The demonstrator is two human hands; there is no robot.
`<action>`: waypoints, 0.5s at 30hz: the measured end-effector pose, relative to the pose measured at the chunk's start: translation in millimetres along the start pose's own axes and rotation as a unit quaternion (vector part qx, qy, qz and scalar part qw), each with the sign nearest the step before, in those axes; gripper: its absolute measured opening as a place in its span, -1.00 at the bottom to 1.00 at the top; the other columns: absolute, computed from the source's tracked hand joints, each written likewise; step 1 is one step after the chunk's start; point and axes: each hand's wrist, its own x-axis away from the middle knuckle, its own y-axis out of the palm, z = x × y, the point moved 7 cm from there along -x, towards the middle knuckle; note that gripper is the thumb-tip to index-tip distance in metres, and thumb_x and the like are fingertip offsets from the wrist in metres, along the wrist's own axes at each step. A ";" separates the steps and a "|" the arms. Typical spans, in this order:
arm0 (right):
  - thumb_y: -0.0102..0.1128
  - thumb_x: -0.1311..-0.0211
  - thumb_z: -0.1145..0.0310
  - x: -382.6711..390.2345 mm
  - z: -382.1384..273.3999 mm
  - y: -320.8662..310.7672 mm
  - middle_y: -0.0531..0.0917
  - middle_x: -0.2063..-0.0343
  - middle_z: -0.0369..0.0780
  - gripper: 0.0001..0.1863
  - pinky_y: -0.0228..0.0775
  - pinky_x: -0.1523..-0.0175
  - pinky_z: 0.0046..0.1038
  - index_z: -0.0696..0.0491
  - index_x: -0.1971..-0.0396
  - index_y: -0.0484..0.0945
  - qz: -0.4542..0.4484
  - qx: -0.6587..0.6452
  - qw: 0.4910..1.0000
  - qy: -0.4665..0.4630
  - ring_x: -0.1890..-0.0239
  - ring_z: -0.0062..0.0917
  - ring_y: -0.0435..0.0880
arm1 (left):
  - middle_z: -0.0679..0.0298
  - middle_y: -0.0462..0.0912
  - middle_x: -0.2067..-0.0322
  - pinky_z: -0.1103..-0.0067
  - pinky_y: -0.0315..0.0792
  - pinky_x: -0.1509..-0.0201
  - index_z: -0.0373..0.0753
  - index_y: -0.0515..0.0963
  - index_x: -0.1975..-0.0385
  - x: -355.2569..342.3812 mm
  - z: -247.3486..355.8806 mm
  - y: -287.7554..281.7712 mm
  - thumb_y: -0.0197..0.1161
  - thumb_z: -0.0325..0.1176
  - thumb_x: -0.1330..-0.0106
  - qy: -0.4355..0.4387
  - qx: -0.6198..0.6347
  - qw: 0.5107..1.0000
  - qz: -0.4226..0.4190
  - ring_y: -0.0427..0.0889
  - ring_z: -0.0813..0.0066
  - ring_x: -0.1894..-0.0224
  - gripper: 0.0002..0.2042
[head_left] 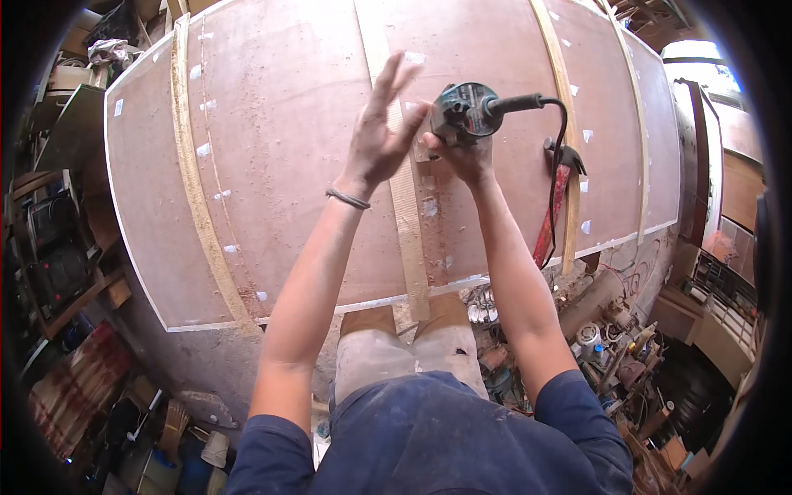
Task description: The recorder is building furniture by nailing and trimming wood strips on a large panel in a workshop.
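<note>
My right hand (469, 159) grips a teal and black corded power tool (466, 111), which looks like a trim router seen from above. The tool is over the middle wooden strip (407, 219) on a large pinkish-brown panel (289, 157). Just left of the tool, my left hand (378, 136) is raised with its fingers stretched out, slightly blurred, holding nothing. Its thumb comes close to the tool's side; whether they touch I cannot tell. A black cord (561, 124) leaves the tool to the right and hangs down past a claw hammer (551, 210) with a red handle.
More wooden strips (194, 190) run across the panel, with wood shavings and pale tape bits scattered around. Cluttered tools and parts (615, 351) lie on the floor at the lower right. Shelves and dark equipment (58, 239) stand on the left.
</note>
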 end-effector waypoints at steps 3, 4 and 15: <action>0.51 0.03 0.34 -4.8 1.5 16.1 0.57 0.21 -0.33 -0.51 0.49 0.06 -0.47 0.07 0.10 0.48 -0.005 -0.030 0.999 0.037 0.16 -0.58 0.56 | -0.06 0.20 -0.37 0.10 0.05 -0.46 -0.16 0.07 -0.44 38.3 -85.5 -30.8 -0.12 -0.03 -0.50 -0.119 -0.291 0.948 0.040 0.14 -0.04 -0.43 -0.41; 0.51 0.03 0.34 -6.5 -3.1 25.6 0.57 0.21 -0.33 -0.51 0.49 0.06 -0.47 0.07 0.10 0.48 -0.008 -0.035 0.999 0.036 0.16 -0.58 0.56 | -0.03 0.11 -0.42 0.07 -0.08 -0.50 -0.13 0.09 -0.44 56.5 -110.3 -38.3 -0.17 -0.05 -0.51 -0.134 -0.430 0.892 0.043 0.04 -0.03 -0.47 -0.43; 0.46 0.07 0.19 -2.1 -7.9 14.1 0.64 0.29 -0.31 -0.59 0.48 0.02 -0.41 0.03 0.21 0.57 0.026 0.065 0.995 -0.070 0.22 -0.55 0.59 | 0.46 0.02 -0.48 -0.06 -0.45 -0.49 0.05 0.15 -0.44 76.5 -123.5 8.0 -0.22 -0.12 -0.47 -0.151 -0.556 0.817 0.019 -0.19 0.13 -0.54 -0.48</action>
